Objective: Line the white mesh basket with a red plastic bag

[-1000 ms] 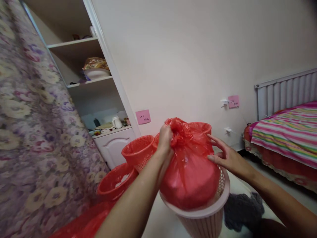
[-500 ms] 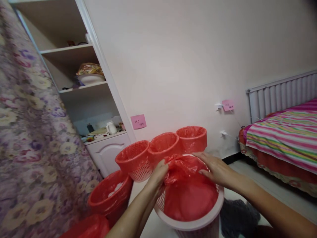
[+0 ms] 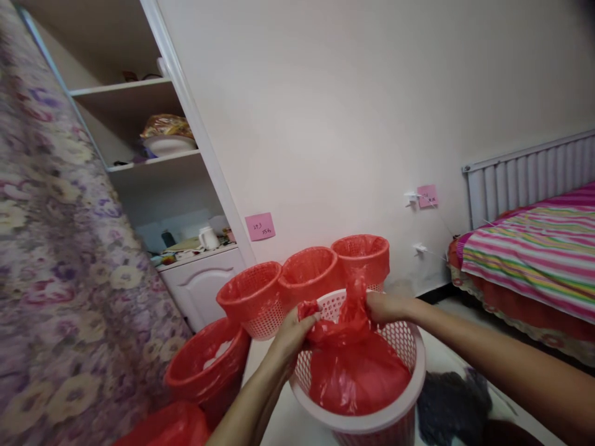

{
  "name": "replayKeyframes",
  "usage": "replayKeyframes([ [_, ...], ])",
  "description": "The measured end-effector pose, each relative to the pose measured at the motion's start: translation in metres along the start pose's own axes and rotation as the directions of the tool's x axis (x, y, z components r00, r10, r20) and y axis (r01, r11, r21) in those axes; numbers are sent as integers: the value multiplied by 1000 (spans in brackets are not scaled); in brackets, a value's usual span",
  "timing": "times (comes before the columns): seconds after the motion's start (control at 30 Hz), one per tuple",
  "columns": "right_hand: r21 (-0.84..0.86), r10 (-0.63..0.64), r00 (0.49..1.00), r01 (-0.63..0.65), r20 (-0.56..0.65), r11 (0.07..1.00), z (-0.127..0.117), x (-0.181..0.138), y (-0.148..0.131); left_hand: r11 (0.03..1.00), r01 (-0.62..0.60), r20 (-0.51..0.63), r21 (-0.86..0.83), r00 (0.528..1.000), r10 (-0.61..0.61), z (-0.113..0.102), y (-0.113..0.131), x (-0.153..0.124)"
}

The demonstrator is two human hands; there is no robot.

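A puffed-up red plastic bag sits inside a white perforated basket in front of me. My left hand grips the bag's gathered top on the left side. On the right side, my right hand pinches the same red plastic, and a twisted tail of the bag sticks up between the two hands. Both forearms reach in from the bottom of the view.
Three baskets lined with red bags stand in a row against the wall behind. A larger red-lined bin is at lower left, beside a floral curtain. A shelf unit, a striped bed and grey cloth on the floor surround the spot.
The bag, held high above the basket a second ago, has been lowered into it. Both hands have since closed on its top and pulled the plastic apart.
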State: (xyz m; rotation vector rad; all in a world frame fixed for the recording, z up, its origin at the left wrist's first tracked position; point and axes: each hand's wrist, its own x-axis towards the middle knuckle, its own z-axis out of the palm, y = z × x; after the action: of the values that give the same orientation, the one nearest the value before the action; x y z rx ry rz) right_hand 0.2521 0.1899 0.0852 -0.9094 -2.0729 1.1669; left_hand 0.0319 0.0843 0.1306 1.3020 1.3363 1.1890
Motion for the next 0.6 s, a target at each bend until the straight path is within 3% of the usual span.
replayKeyframes([
  [0.13, 192, 82, 994, -68, -69, 979, -20, -9, -18, 999, 36, 103, -29, 994, -32, -7, 6, -26],
  [0.23, 334, 109, 981, -51, -159, 941, -16, -14, -30, 994, 31, 270, -109, 963, -1, 2, 10, -40],
  [0.3, 390, 98, 974, -11, -204, 921, -8, -12, -32, 990, 12, 309, -138, 950, 31, 6, 13, -42],
  [0.33, 418, 83, 972, 17, -219, 909, -5, -11, -31, 988, -6, 270, -152, 962, 47, 5, 15, -41],
  [0.4, 500, 60, 964, 81, -260, 862, -6, -10, -27, 976, -64, 86, -208, 993, 83, -5, 16, -34],
  [0.5, 662, 62, 934, 201, -351, 722, -21, -23, -17, 928, -183, -218, -326, 969, 114, -36, 4, -24],
  [0.6, 777, 95, 931, 235, -353, 584, -30, -53, -10, 910, -138, -269, -392, 963, 30, -66, -18, -25],
])
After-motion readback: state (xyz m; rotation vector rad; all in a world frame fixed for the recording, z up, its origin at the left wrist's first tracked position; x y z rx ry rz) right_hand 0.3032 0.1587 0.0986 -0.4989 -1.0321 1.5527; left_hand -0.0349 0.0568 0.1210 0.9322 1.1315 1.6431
